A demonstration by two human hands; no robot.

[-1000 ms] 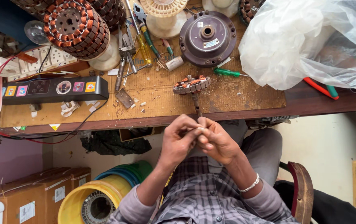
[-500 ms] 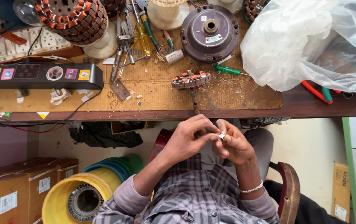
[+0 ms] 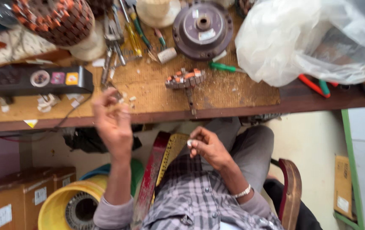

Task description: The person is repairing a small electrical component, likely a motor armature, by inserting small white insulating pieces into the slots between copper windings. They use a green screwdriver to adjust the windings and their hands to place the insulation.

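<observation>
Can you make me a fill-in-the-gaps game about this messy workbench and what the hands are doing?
1. The right hand pinches a small ____ piece over the lap.
2. The left hand is raised near the front edge of the wooden ____.
3. The screwdriver lying beside the clear plastic bag has a ____ handle.
4. The round tub on the floor is ____.

Missing words: white; workbench; green; yellow

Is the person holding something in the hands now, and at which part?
The right hand pinches a small white piece at its end between the fingertips. The left hand is blurred; whether it holds anything cannot be told.
</observation>
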